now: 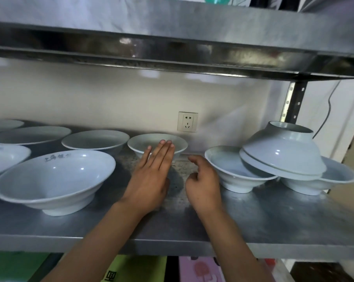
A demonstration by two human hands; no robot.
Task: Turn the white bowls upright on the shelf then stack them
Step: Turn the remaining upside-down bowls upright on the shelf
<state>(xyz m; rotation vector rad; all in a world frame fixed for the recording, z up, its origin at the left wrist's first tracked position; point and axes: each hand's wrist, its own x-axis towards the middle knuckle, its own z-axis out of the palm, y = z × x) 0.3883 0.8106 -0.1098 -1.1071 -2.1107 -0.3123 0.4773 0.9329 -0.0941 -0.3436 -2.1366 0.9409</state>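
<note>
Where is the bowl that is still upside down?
In the head view, the upside-down bowl is at the shelf's right end, tilted, resting across the rims of two upright bowls, right of the wall socket.

White bowls [54, 178], one bearing grey lettering at its twelve o'clock rim, on a silver-grey steel shelf [273, 220].

**Grey characters on one bowl**

The big upright bowl [54, 180] at front left carries a short row of grey Chinese characters inside its far rim; the first two look like 上海, the rest blur out. Below the shelf [273, 224], a green box [135, 269] shows part of one dark character, perhaps 里, cut off by the frame edge.
</note>
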